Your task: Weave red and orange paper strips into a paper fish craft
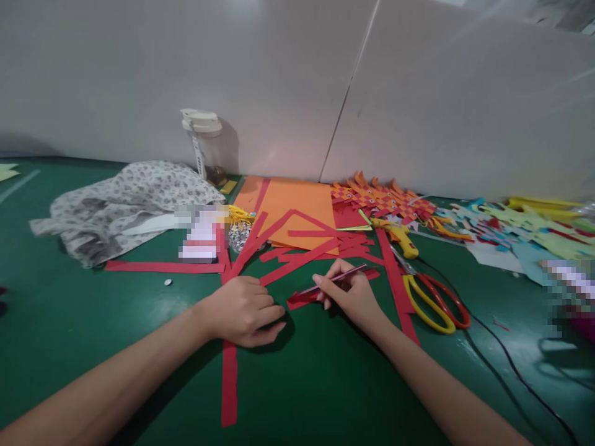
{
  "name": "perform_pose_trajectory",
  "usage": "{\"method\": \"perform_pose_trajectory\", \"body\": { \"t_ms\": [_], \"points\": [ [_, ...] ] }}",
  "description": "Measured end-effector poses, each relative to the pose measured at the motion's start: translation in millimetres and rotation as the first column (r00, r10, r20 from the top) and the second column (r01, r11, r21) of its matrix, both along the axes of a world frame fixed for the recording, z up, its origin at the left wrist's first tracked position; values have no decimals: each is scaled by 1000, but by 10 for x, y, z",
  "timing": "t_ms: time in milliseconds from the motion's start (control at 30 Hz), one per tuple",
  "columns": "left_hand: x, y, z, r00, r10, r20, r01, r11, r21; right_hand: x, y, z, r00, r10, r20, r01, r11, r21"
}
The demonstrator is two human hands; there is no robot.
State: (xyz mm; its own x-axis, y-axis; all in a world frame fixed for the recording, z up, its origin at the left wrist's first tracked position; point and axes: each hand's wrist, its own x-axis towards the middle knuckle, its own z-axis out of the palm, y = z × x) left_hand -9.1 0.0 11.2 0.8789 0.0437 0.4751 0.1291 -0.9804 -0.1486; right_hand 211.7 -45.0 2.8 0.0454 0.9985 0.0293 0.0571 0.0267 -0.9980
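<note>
My right hand (348, 291) pinches a slim dark pencil (341, 277). Its tip is over a short red paper strip (304, 302) on the green table, partly hidden by that hand. To the left, my left hand (251, 313) rests with curled fingers, and what may be inside them is hidden. A longer red strip (229, 384) emerges from beneath the left hand toward the front. Beyond both hands, more red strips (297, 265) overlap one another and some orange sheets (297, 201).
Scissors (434, 303) and a yellow glue gun (400, 237) with a black cord lie at right. Woven orange-red paper pieces (381, 197) and pale cutouts (530, 226) sit behind. At left are a patterned cloth (134, 198) and a clear lidded bottle (207, 145) by the wall.
</note>
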Motion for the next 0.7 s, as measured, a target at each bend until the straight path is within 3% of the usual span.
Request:
{"method": "perform_pose_trajectory", "body": {
  "t_ms": [700],
  "points": [
    [-4, -5, -43, 992, 19, -128, -22, 999, -24, -9, -21, -17, 1000, -7, -22, 7, 1000, 16]
  ]
}}
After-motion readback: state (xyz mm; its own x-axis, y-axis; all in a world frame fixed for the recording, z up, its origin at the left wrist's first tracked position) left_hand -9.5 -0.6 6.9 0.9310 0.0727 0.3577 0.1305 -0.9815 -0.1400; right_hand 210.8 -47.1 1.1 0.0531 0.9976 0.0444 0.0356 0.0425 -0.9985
